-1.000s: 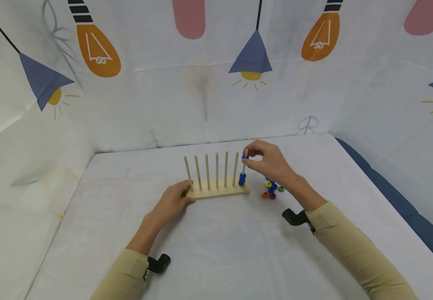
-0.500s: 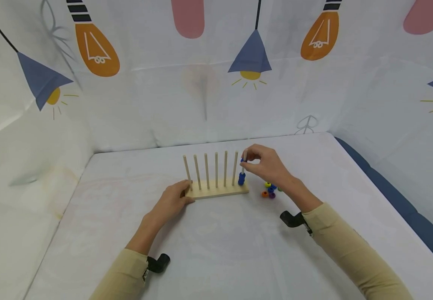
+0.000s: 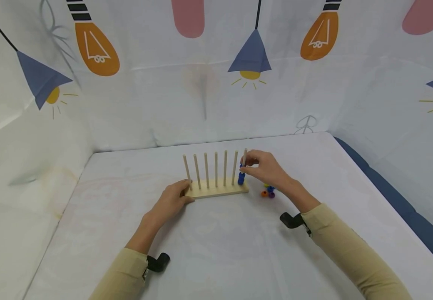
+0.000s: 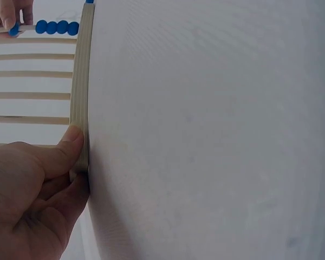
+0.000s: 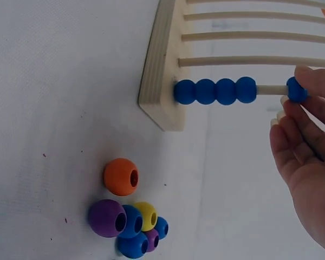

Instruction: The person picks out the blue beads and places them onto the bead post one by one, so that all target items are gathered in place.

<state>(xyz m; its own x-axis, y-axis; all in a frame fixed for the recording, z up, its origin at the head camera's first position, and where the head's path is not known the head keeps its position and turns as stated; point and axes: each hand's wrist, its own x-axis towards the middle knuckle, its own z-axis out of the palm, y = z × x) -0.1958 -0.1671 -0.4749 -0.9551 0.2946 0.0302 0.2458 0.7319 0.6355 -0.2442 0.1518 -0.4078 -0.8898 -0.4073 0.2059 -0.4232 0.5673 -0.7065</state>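
Note:
A pale wooden peg rack (image 3: pixel 218 192) with a row of upright pegs stands on the table. My left hand (image 3: pixel 171 201) grips its left end, thumb on the front edge and fingers curled behind, as the left wrist view also shows. My right hand (image 3: pixel 267 167) is at the rightmost peg. In the right wrist view, its thumb and fingers pinch a blue bead (image 5: pixel 296 91) threaded on that peg. Several blue beads (image 5: pixel 215 92) are stacked at the foot of the same peg, with a length of bare peg between them and the pinched bead. The other pegs carry no beads.
Right of the rack lies a loose cluster of beads: an orange bead (image 5: pixel 121 177), a purple bead (image 5: pixel 106 218), a yellow bead (image 5: pixel 146 216) and several blue ones. My right forearm overlaps part of the cluster in the head view. A white patterned sheet (image 3: pixel 171 104) hangs behind the table.
My right hand has come down along the rightmost peg, bringing the pinched blue bead lower toward the stack. The left hand has kept its grip on the rack.

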